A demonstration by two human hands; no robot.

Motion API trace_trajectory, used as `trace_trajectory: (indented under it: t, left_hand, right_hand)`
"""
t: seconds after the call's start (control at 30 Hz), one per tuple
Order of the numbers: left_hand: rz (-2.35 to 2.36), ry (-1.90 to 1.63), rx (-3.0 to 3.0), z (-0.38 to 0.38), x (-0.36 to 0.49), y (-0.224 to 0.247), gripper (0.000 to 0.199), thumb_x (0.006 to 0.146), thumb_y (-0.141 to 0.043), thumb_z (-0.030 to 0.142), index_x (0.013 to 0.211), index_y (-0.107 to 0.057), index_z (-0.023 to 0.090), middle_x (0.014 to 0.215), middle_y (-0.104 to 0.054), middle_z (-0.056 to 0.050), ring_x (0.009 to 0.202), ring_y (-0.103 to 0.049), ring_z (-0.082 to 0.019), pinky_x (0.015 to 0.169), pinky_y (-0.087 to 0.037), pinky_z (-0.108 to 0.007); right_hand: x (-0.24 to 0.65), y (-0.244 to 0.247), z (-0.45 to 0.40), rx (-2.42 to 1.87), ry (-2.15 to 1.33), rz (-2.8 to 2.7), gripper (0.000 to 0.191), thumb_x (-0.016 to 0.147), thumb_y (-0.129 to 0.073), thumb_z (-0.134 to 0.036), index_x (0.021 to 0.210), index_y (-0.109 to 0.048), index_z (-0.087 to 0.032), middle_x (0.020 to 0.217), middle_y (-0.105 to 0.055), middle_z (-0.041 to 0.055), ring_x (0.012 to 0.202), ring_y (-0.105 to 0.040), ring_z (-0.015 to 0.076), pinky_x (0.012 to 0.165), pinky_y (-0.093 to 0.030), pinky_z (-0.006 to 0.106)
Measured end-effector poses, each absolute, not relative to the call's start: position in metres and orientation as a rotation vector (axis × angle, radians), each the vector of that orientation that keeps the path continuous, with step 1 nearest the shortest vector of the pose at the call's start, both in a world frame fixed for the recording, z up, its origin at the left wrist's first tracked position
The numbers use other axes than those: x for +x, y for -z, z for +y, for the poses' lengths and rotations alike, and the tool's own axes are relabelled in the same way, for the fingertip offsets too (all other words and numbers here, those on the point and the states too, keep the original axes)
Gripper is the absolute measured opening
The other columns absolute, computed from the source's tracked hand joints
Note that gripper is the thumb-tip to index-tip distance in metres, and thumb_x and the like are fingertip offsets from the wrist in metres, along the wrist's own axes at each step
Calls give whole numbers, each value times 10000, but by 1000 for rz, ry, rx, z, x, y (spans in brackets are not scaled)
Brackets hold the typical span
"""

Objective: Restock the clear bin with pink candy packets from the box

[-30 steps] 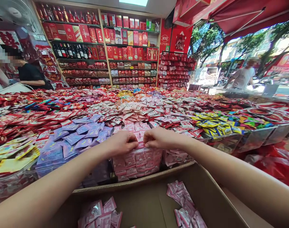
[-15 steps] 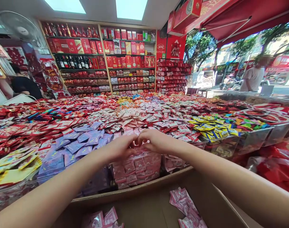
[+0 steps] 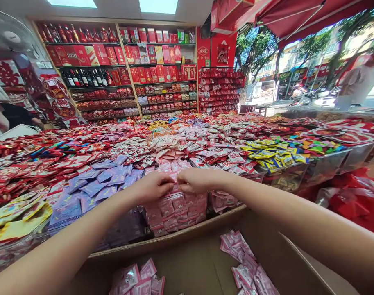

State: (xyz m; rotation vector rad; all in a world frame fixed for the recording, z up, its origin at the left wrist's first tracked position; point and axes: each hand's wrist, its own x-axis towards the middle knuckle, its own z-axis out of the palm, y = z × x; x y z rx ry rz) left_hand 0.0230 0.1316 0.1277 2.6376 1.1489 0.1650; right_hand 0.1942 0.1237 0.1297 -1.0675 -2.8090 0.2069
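The pink packets (image 3: 174, 205) fill a clear bin (image 3: 162, 223) at the near edge of the bench (image 3: 27, 164), with purple packets (image 3: 97, 184) crowding it at 9 o'clock and another bin of pink sweets (image 3: 223, 200) close at 3 o'clock, so there is little free room to either side. Open room lies toward 6 o'clock, over the cardboard box (image 3: 205, 262), whose far rim runs just below the bin and whose floor holds a few loose pink packets. Both forearms reach straight out over the box, almost level. The left hand (image 3: 153, 186) and right hand (image 3: 196, 180) meet knuckle to knuckle on top of the pile, fingers (image 3: 166, 185) curled down and nearly closed, pinching at the top packets; which packet each grips cannot be told.
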Motion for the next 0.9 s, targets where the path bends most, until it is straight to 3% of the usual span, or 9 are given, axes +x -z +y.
trace_trajectory:
  t: [0.2,0.4,0.7,0.9]
  left_hand:
    - [1188,-167,2566,127,19,-125,345,802,-338,379,536,-421,177,506,-258,62,469,-277,-91,429,-218,-205]
    - [1117,-163,2590,123,18,-120,301,800,-353,379,646,-507,171,547,-335,58,515,-338,-100,471,-249,-201]
    - [1191,-119,2628,123,21,-121,315,783,-363,356,533,-421,174,490,-275,62,471,-280,-91,428,-193,-208]
    - [1174,-78,2652,120,21,-125,325,799,-339,351,539,-423,175,489,-292,62,463,-289,-90,427,-211,-206]
  right_hand:
    - [203,-128,119,-1039,-219,-2699,189,765,-411,-178,778,-583,-99,723,-599,70,601,-442,120,529,-299,215]
    - [205,-124,113,-1063,-258,-2652,158,769,-439,-186,782,-575,-105,686,-582,37,566,-423,97,502,-281,195]
    - [204,-120,117,-1062,-249,-2626,150,748,-462,-194,750,-593,-121,652,-588,32,545,-415,102,490,-269,206]
    - [206,-117,117,-1033,-258,-2593,143,741,-479,-191,788,-600,-131,713,-627,46,614,-500,126,532,-327,211]
